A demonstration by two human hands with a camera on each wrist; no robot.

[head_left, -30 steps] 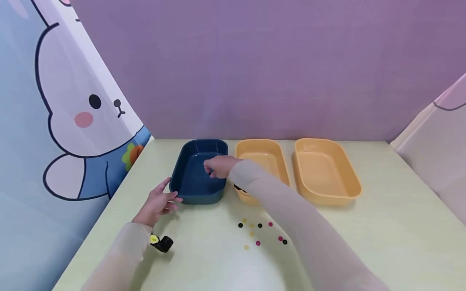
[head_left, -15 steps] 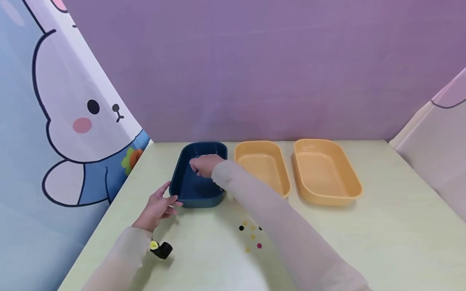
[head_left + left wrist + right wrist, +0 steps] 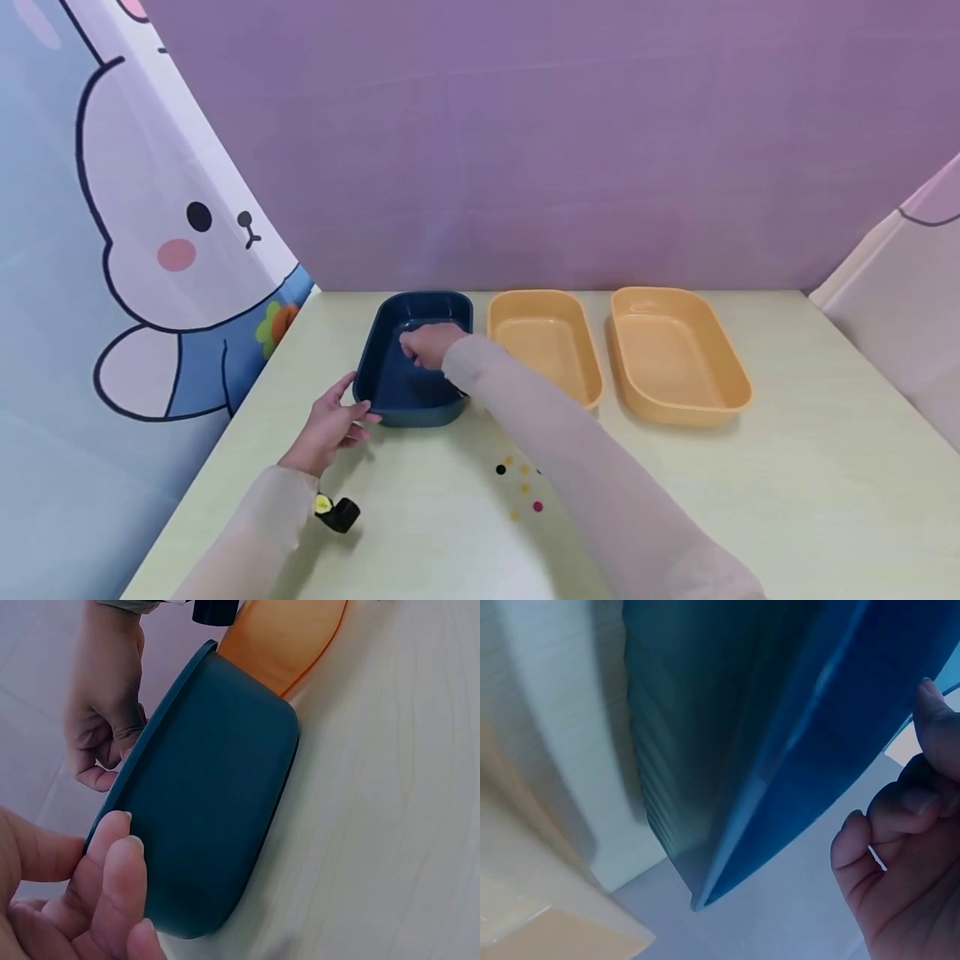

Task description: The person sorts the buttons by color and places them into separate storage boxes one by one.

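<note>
My left hand [image 3: 330, 425] holds the near left corner of a dark blue tray [image 3: 416, 417]. In the left wrist view the thumb lies at the tray's rim [image 3: 161, 712] and the fingertips [image 3: 124, 881] are against its outer wall. Over the inside of this tray hovers my right hand [image 3: 431, 343], its fingers curled. The right wrist view shows that hand's curled fingers [image 3: 851, 840] beside the tray, with nothing visible between them. Small round discs in black, yellow and pink, among them a pink disc [image 3: 537, 507], lie on the table in front, partly hidden by the right sleeve.
Right of the blue tray stand a yellow-orange tray [image 3: 551, 333], partly behind my right forearm, and a second yellow-orange tray [image 3: 675, 350]. A black wrist camera [image 3: 341, 515] hangs under my left wrist. A purple backdrop [image 3: 525, 167] rises behind the table [image 3: 810, 467].
My right hand has moved left, deeper over the blue tray, and a dark spot at its fingertips no longer shows. My left hand stays at the corner; the right sleeve covers more discs.
</note>
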